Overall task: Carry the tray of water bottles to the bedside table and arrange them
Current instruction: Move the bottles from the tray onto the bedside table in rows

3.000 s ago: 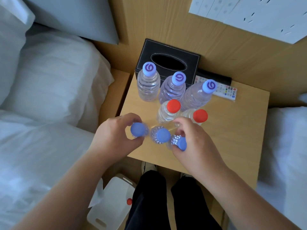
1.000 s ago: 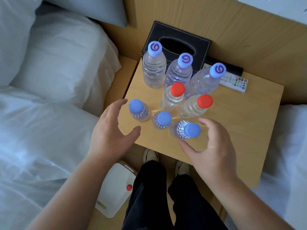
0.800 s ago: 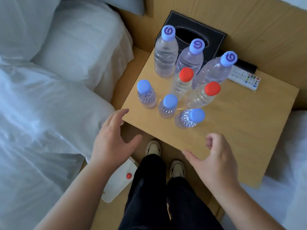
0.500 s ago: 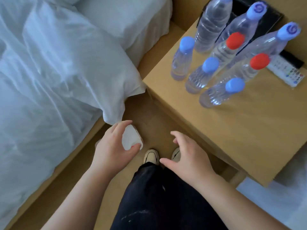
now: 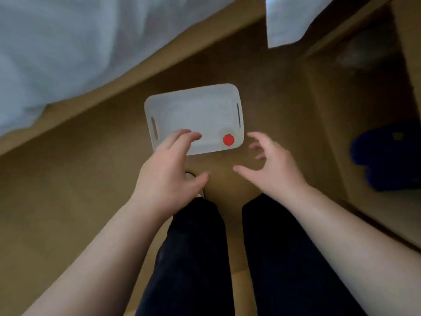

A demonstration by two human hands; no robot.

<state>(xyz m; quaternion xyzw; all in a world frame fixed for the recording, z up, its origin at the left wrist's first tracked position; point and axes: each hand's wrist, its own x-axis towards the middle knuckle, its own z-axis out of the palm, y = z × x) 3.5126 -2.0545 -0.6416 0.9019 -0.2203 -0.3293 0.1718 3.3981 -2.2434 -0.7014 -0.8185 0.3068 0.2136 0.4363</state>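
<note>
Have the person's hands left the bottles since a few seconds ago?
Yes. Both the left hand and right hand dropped from the tabletop toward the white tray on the floor.

Floor's pretty open around the tray (image 5: 193, 110), so I can come at it straight from above. Only thing standing in it is one red-capped bottle (image 5: 228, 139), near-right corner. White bedding (image 5: 68, 42) overhangs the far-left side, and the wooden bedside table (image 5: 376, 110) walls off the right. My own legs (image 5: 227, 258) crowd the near edge.

Tray (image 5: 193, 110) on floor (image 5: 68, 190) beside bed (image 5: 68, 42), bottle (image 5: 228, 139) in its near-right corner
</note>
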